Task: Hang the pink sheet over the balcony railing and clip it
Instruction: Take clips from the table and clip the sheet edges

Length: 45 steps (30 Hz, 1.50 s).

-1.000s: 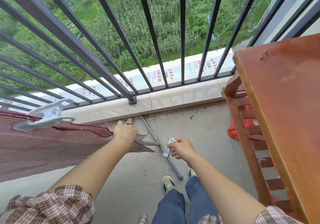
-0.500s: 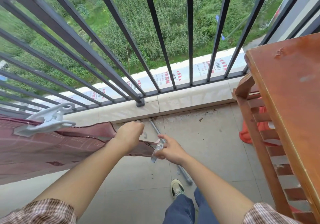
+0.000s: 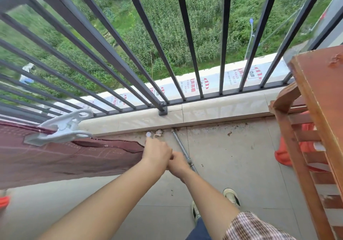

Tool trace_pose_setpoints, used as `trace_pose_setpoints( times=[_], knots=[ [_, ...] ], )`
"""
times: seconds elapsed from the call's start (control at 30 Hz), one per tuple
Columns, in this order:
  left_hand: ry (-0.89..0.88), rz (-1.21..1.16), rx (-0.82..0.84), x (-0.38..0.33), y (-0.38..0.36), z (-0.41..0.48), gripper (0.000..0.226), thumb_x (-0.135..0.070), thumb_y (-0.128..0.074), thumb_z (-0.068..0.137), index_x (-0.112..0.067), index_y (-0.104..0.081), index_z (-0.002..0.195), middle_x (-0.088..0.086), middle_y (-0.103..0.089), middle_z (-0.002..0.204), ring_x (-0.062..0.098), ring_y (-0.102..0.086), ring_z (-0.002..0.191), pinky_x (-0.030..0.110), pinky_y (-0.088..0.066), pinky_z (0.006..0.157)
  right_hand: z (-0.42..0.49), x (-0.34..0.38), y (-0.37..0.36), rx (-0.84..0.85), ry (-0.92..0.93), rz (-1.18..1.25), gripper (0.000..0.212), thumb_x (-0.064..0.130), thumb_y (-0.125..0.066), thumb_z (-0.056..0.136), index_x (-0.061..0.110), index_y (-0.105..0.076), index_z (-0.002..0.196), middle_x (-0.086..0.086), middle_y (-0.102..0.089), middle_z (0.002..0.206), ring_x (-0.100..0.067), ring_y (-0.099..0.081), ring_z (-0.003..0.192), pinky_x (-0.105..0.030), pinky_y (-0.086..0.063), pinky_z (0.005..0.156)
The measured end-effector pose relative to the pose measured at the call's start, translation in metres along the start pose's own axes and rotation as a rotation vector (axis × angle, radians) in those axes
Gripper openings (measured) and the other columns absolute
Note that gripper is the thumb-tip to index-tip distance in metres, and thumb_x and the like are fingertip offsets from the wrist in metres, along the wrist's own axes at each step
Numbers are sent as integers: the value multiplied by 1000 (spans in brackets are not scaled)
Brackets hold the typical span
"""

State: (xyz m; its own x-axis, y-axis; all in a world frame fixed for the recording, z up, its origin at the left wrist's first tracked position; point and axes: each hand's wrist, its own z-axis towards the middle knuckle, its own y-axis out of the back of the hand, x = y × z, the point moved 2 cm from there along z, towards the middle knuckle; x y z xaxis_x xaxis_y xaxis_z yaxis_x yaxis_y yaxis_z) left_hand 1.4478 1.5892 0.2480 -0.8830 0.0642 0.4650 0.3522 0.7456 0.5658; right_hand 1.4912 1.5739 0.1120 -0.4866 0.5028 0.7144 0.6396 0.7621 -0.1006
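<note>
The pink sheet (image 3: 65, 158) hangs along the left part of the dark balcony railing (image 3: 104, 41). A large white clip (image 3: 63, 126) pinches its top edge. My left hand (image 3: 156, 152) is closed on the sheet's right end, in front of the railing's foot. My right hand (image 3: 179, 163) presses against the left one, fingers curled. The small white clip it carried is hidden between the two hands.
A brown wooden table (image 3: 323, 95) with slatted legs stands close on the right, an orange cloth (image 3: 284, 154) under it. A grey metal pipe (image 3: 181, 147) lies on the tiled floor under my hands. My shoe (image 3: 231, 196) is below. A tiled ledge (image 3: 222, 108) runs under the railing.
My right hand, holding a small white clip, moved left until it touches my left hand; the clip is now out of sight. My left hand kept hold of the sheet's end.
</note>
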Motion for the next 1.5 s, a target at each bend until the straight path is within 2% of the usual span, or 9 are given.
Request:
trace_pose_setpoints(
  times=[0.3,0.47,0.63,0.8,0.97,1.13,1.3,1.43,1.5],
  knots=[
    [73,-103,1,24,8,-9,30,-18,-44,95,-11,-58,121,7,-57,128,28,-54,119,32,-42,89,10,-15,-7,-79,51,-35,29,33,-55,71,6,-64,78,-1,-56,63,-14,-49,64,-47,-51,68],
    [107,-195,-36,34,2,-12,29,-7,-48,91,-7,-57,119,11,-60,123,29,-58,114,33,-46,86,-22,4,21,-129,-21,86,51,10,-63,80,14,-52,130,-12,-67,104,-26,-63,103,-29,-49,85],
    [118,-247,-71,34,0,-13,29,-4,-46,89,-6,-57,116,11,-61,121,30,-59,113,34,-46,84,-41,13,57,-97,44,177,23,-8,-76,67,11,-71,79,-7,-71,78,-13,-63,69,-14,-50,58],
    [146,-300,-70,37,3,-12,25,-7,-49,87,-8,-59,111,10,-62,118,31,-59,111,34,-46,81,-49,35,62,2,168,101,33,-5,-78,69,4,-73,100,-5,-72,81,1,-61,59,-13,-50,60],
    [178,-330,-73,37,3,-11,25,-5,-49,86,-8,-60,108,11,-63,116,31,-60,109,35,-46,80,-46,36,61,44,144,23,36,-10,-75,72,-3,-69,107,20,-60,45,8,-51,40,-6,-41,47],
    [186,-350,-83,37,2,-9,22,-8,-54,83,-10,-62,104,11,-64,112,32,-60,106,35,-46,79,-44,47,57,78,101,56,36,-14,-70,75,-7,-65,110,14,-52,36,3,-45,27,-6,-37,39],
    [158,-363,-112,37,-1,-8,20,-18,-62,83,-15,-63,103,7,-65,110,30,-61,104,34,-44,74,-31,50,51,119,81,43,39,-16,-72,71,-11,-65,109,-19,-69,97,7,-57,42,-8,-45,47],
    [143,-365,-133,36,-4,-6,24,-19,-61,83,-16,-62,107,6,-64,111,29,-61,104,31,-38,69,-25,47,51,151,50,14,35,-17,-71,70,-7,-69,103,7,-72,63,3,-62,49,-13,-49,55],
    [140,-369,-148,37,-5,-6,23,-16,-59,83,-16,-63,106,6,-65,110,29,-61,103,30,-38,68,-22,44,51,161,50,10,36,-16,-71,70,-2,-69,104,7,-69,69,-1,-65,59,-16,-51,58]
  ],
)
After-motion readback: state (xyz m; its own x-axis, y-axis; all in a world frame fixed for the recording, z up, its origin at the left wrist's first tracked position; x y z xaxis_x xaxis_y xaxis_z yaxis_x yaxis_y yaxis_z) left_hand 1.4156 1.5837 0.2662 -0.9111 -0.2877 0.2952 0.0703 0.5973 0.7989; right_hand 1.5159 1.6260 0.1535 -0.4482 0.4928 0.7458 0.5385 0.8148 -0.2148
